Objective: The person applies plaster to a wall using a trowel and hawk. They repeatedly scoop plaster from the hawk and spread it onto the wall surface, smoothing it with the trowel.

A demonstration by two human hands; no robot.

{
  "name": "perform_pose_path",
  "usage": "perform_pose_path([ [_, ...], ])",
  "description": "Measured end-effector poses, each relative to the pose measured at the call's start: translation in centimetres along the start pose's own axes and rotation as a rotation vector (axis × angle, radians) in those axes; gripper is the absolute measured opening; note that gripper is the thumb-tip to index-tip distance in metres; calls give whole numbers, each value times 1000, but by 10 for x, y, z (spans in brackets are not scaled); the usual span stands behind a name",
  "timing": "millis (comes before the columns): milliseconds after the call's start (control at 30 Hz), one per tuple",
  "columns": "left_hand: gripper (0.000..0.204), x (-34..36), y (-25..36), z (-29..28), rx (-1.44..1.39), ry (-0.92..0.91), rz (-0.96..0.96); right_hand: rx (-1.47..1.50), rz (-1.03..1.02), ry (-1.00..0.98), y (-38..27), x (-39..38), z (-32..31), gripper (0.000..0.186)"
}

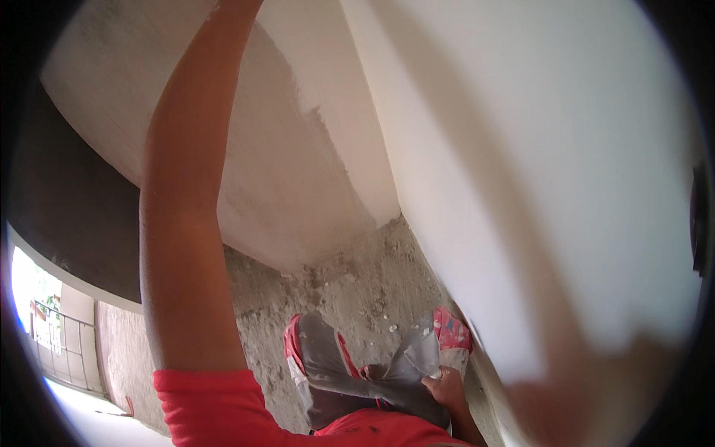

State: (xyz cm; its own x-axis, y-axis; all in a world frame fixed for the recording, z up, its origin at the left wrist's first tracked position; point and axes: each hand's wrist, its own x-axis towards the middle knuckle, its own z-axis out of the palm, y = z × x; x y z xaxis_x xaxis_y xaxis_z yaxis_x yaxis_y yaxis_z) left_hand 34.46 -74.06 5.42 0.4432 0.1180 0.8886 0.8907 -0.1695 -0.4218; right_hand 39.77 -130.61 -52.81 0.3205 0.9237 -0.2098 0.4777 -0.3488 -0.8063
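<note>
One bare left arm (186, 223) extends across the two-toned far wall (298, 171); the left hand is out of view, its finger state undeterminable. Near right, the right hand (447, 386) sits at the grey trousers (328, 346), fingers seemingly curled, any grip undeterminable. Rough floor (365, 287) adjoins both that wall and the white right wall (596, 149).

Left arm (186, 194) raised before patchy wall (290, 164); right hand (447, 388) curled beside grey trousers (326, 354).
</note>
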Motion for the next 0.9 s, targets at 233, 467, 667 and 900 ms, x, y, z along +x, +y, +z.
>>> perform_pose_path([
  [233,58,-173,79,19,-48,-154,-92,80,77,-93,-2,3,-3,34],
  [467,69,-306,143,57,-256,-139,-85,147,177,-156,-12,4,-11,33],
  [667,71,-405,198,74,-390,-334,-151,160,156,-161,-44,15,-26,30],
  [900,73,-502,256,88,-437,-522,-169,124,318,-200,-18,-1,-17,36],
])
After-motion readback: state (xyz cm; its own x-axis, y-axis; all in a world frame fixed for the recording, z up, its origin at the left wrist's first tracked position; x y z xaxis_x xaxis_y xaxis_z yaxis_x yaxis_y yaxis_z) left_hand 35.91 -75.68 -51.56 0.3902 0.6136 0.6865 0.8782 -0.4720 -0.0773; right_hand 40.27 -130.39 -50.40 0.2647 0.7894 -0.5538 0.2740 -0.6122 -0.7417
